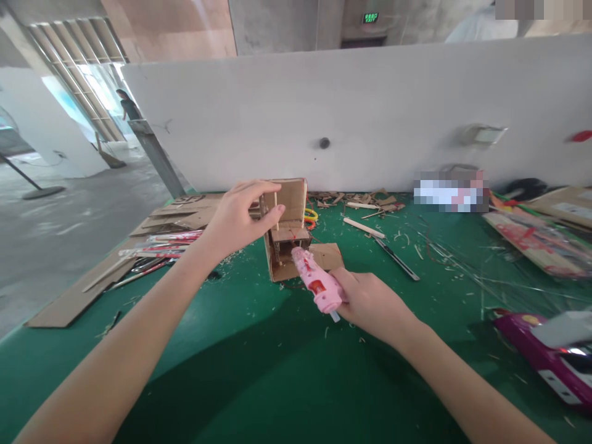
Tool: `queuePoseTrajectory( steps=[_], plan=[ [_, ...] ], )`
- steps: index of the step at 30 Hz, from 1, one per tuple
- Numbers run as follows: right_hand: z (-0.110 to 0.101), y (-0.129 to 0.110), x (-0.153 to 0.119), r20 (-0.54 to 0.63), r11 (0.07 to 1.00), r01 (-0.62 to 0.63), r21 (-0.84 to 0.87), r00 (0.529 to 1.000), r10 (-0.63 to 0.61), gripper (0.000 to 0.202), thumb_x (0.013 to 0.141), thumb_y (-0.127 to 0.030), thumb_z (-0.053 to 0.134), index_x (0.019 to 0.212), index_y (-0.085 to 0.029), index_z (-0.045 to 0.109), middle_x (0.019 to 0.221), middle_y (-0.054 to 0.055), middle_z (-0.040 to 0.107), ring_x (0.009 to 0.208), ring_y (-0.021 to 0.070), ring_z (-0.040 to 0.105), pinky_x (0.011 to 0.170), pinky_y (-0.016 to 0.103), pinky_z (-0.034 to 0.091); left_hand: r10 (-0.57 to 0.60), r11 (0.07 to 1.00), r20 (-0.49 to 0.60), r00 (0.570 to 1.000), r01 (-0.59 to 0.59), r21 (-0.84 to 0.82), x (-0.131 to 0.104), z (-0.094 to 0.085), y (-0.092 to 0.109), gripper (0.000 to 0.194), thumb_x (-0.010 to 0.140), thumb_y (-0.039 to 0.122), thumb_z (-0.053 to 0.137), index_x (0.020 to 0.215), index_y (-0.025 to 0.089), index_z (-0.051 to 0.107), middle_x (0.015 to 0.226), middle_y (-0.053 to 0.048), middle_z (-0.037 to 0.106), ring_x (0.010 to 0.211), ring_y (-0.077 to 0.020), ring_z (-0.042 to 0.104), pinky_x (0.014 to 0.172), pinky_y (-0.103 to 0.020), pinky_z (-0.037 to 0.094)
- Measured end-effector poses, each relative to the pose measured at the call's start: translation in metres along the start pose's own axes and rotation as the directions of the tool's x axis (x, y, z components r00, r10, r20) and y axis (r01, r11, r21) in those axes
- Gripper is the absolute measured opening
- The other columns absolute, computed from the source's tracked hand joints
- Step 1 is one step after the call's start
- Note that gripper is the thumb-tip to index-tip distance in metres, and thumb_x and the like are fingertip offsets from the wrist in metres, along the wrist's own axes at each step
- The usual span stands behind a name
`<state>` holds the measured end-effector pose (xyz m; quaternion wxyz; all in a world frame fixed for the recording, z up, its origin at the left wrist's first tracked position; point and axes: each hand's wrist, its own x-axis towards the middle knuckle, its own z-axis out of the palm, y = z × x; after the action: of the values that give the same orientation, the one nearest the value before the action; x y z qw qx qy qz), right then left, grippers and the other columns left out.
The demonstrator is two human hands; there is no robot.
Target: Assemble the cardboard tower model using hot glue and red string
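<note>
A small cardboard structure [292,200] stands on the green tabletop [259,376], with an upright back panel, a shelf and an opening beneath. A thin wooden stick [276,209] runs upright near its left side. My left hand [245,213] grips the structure's upper left edge, thumb in front and fingertips along the top. In my right hand [372,302] is a pink glue gun [320,285], closed around its handle, which is mostly hidden. The nozzle points up and left at the opening below the shelf; whether it touches the cardboard I cannot tell.
Stacked cardboard sheets [185,219] and plastic-wrapped tools [173,243] lie left. Behind are cardboard scraps [333,198] and a white wall panel [277,123]. A utility knife [396,259], a wooden stick [364,227] and a purple object [546,354] lie right. A person [128,106] stands far left.
</note>
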<state>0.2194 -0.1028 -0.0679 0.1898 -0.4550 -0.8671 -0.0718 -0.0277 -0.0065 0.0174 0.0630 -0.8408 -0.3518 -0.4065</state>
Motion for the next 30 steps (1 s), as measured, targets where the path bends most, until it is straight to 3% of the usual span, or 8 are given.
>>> queuePoseTrajectory(
  steps=[30],
  plan=[
    [0.0023, 0.0005, -0.0038, -0.025, 1.0, 0.011, -0.001, 1.0, -0.011, 0.008, 0.083, -0.014, 0.046, 0.086, -0.016, 0.053, 0.062, 0.003, 0.062, 0.05, 0.0148, 0.054, 0.047, 0.026, 0.021, -0.013, 1.0, 0.007, 1.0, 0.013, 0.002, -0.0002, 0.0002, 0.0006, 0.032, 0.086, 0.035, 0.059, 0.115, 0.022, 0.062, 0.119, -0.007, 0.068, 0.107, -0.0229, 0.062, 0.086, -0.037, 0.054]
  ],
)
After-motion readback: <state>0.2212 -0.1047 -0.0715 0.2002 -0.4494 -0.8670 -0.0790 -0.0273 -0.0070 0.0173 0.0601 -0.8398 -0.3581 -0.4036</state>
